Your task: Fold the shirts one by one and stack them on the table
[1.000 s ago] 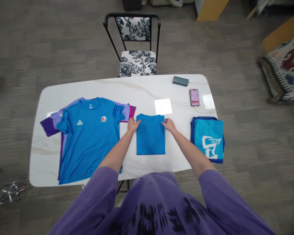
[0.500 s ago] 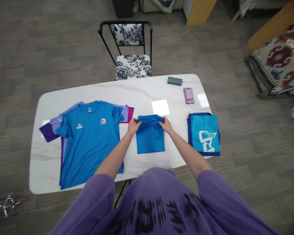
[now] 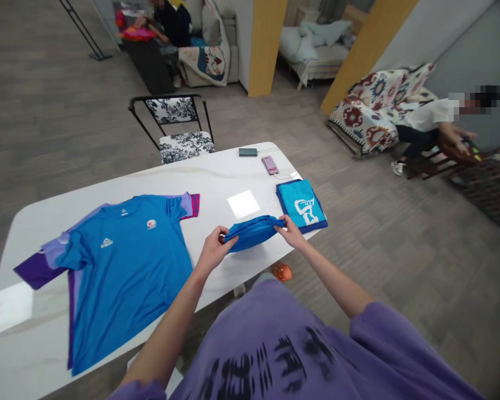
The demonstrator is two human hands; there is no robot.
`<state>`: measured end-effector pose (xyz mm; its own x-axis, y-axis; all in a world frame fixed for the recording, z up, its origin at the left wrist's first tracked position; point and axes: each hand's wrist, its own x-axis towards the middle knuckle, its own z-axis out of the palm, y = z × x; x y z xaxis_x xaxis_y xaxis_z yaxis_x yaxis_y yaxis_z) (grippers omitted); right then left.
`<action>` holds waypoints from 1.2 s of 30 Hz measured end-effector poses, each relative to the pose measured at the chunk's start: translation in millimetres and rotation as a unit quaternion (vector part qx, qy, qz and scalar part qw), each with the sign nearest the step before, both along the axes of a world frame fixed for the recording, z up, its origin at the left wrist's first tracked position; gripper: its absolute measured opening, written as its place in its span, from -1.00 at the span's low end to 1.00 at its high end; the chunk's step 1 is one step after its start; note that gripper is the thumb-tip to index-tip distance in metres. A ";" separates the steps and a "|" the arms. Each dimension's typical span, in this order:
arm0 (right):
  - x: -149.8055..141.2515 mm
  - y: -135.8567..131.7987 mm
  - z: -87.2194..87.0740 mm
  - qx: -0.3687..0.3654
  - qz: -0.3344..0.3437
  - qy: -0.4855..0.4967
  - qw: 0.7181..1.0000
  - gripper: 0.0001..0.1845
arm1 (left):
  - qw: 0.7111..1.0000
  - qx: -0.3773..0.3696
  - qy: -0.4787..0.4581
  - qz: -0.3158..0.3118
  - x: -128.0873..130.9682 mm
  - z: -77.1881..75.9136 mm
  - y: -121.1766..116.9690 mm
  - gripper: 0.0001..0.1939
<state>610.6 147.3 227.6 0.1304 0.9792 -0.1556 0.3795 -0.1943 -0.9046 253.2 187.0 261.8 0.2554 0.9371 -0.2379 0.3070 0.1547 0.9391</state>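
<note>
A folded blue T-shirt (image 3: 254, 233) hangs between my two hands, lifted off the table near its front edge. My left hand (image 3: 216, 244) pinches its left end, and my right hand (image 3: 290, 230) grips the right end. Just beyond my right hand lies a stack of folded shirts (image 3: 302, 203), a turquoise one with white lettering on top of a dark blue one. To my left, a blue T-shirt (image 3: 129, 266) is spread flat, with purple and lilac shirts showing beneath it.
The white table (image 3: 216, 180) also holds a phone (image 3: 270, 165) and a grey-green power bank (image 3: 248, 152). A chair (image 3: 185, 145) stands behind it. One person (image 3: 431, 119) sits at the right; another person (image 3: 173, 25) is at the back. Something orange (image 3: 282, 272) is on the floor.
The folded blue T-shirt has come up off the table in my hands and moved toward the stack at the right. My view has turned right and tilted up.
</note>
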 end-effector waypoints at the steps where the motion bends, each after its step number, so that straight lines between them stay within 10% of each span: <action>1: 11.5 -16.6 9.5 0.012 -0.013 0.001 1.000 -0.55 | 1.000 -0.002 -0.008 -0.012 12.4 12.4 -9.3 -0.57; 6: 97.7 -74.1 53.9 0.057 -0.074 -0.004 0.996 -0.47 | 0.996 -0.006 -0.061 -0.068 90.9 56.9 -29.7 -0.56; 10: 194.3 -74.7 74.9 0.075 -0.114 -0.025 0.990 -0.49 | 0.988 -0.023 -0.116 -0.104 174.3 54.3 -3.8 -0.51; 15: 324.8 22.3 49.7 0.085 -0.111 -0.055 0.989 -0.51 | 0.988 -0.044 -0.112 -0.095 316.6 -5.4 103.5 -0.49; 21: 424.0 187.0 -48.5 0.011 -0.102 -0.232 0.967 -0.15 | 0.985 -0.127 0.116 0.029 445.1 -121.7 263.2 -0.46; 24: 426.6 214.0 -94.5 -0.040 -0.036 -0.314 0.948 -0.10 | 0.961 -0.174 0.206 0.065 434.6 -162.1 278.5 -0.48; 27: 404.9 201.1 -120.8 -0.058 0.031 -0.344 0.937 -0.09 | 0.948 -0.198 0.241 0.056 385.4 -172.3 236.7 -0.62; 36: 336.2 120.8 -147.7 -0.127 0.103 -0.331 0.929 -0.01 | 0.898 -0.282 0.308 0.136 175.1 -98.2 9.2 -0.61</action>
<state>946.8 268.1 79.9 0.0944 0.9369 -0.3366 0.8892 -0.2314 -0.3946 428.2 196.1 163.6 -0.3082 0.6302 -0.7127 0.6198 0.7014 0.3521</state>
